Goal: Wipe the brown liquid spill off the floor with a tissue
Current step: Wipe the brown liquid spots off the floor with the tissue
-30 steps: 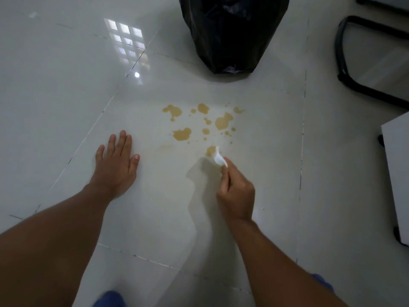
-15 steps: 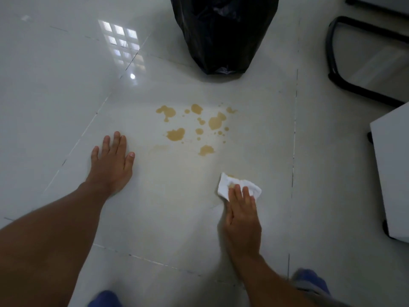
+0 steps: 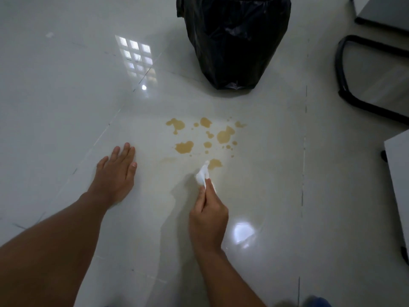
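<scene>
Several brown liquid blotches (image 3: 224,134) lie scattered on the glossy white tiled floor (image 3: 265,173), just in front of a bin. My right hand (image 3: 208,214) pinches a crumpled white tissue (image 3: 202,175), whose tip touches the left edge of the nearest blotch (image 3: 215,163). A faint smear (image 3: 168,160) shows to the left of that blotch. My left hand (image 3: 116,171) rests flat on the floor, fingers together, to the left of the spill and apart from it.
A bin lined with a black bag (image 3: 232,41) stands just beyond the spill. A black chair frame (image 3: 345,85) lies at the upper right, and a white cabinet on castors (image 3: 398,185) stands at the right edge. Bright light reflections glare on the tiles.
My right hand has brought the tissue from the floor at the lower right, where it lay pressed flat, up and left to the nearest blotch, now pinched. The left hand stays planted.
</scene>
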### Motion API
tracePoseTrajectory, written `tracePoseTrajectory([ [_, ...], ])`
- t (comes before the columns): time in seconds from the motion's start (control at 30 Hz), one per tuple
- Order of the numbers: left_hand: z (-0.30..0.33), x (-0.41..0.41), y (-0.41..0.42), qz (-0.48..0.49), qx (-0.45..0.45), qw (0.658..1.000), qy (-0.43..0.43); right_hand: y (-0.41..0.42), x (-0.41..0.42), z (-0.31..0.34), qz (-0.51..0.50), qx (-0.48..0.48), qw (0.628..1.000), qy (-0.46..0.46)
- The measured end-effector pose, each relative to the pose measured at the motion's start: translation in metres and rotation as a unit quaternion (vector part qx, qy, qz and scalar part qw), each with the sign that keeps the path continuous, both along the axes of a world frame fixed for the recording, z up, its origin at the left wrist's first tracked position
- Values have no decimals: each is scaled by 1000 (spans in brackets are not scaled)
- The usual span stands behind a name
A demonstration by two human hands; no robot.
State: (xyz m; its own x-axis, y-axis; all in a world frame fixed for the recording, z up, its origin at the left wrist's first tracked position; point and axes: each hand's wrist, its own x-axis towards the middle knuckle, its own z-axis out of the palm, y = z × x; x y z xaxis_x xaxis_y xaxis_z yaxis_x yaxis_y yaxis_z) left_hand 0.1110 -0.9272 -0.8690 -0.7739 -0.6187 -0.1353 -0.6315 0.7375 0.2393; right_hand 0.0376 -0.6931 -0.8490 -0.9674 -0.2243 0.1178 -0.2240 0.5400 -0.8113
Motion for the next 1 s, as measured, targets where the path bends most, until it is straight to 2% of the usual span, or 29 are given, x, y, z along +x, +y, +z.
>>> tracePoseTrajectory([
  [0.1, 1, 0, -1, 5, 6, 1000, 11, -15, -39, 15, 52, -22, 998, 33],
  [0.2, 2, 0, 1, 16, 13, 1000, 22, -34, -61, 19, 160, 22, 986, 43],
  [0.3, 3, 4, -4, 3, 25, 999, 23, -55, -73, 10, 280, 115, 953, 21],
  [0.43, 1, 7, -5, -29, 9, 999, -11, -75, -70, 4, 354, 179, 918, -12],
  [0.53, -2, 9, -5, -45, 2, 998, -38, -83, -62, 3, 408, 234, 882, 37],
  [0.63, -3, 10, -7, -48, -5, 998, -26, -80, -53, 3, 423, 212, 878, 69],
  [0.7, -5, 12, -7, -46, -11, 999, -15, -69, -40, -2, 439, 169, 873, 133],
  [0.83, -8, 10, -4, -32, -29, 999, -7, -41, -27, -27, 491, 131, 850, 139],
  [1.0, -12, 11, -1, -32, -49, 998, -3, -39, -36, -17, 417, 62, 896, 140],
])
